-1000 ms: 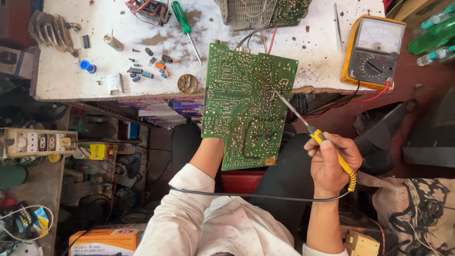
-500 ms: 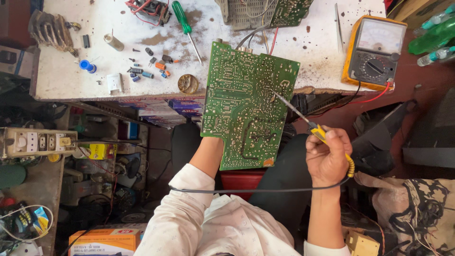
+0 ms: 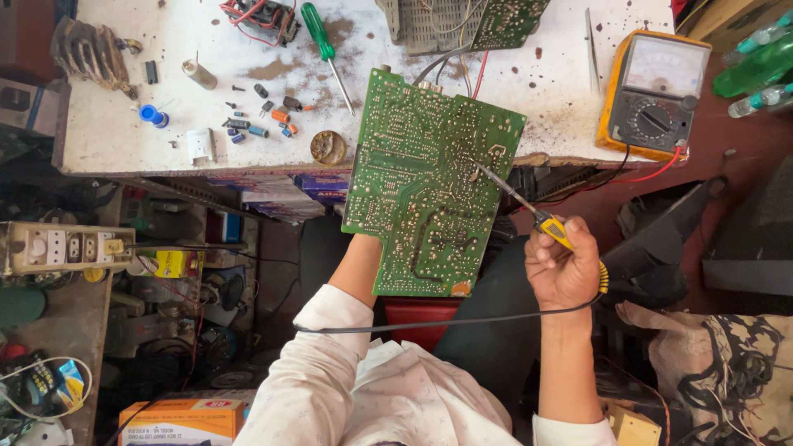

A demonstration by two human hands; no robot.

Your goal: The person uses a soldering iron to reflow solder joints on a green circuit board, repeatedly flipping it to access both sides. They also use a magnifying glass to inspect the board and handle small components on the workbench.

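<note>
A large green circuit board (image 3: 429, 182) is held up at the workbench's front edge, solder side toward me. My left hand is behind the board and hidden; only the forearm (image 3: 359, 264) shows below it, so it appears to support the board from underneath. My right hand (image 3: 566, 268) grips a yellow-handled soldering iron (image 3: 537, 216). Its metal tip touches the board's upper right area. The iron's black cord loops back across my lap.
A yellow analog multimeter (image 3: 657, 95) sits at the bench's right with red and black leads. A green-handled screwdriver (image 3: 326, 45), small loose components (image 3: 256, 120) and a round tin (image 3: 329, 147) lie on the white bench (image 3: 124, 140). A socket strip (image 3: 58, 246) stands at left.
My right hand has shifted slightly up and left, keeping the iron's tip on the board. The board has stayed in place.
</note>
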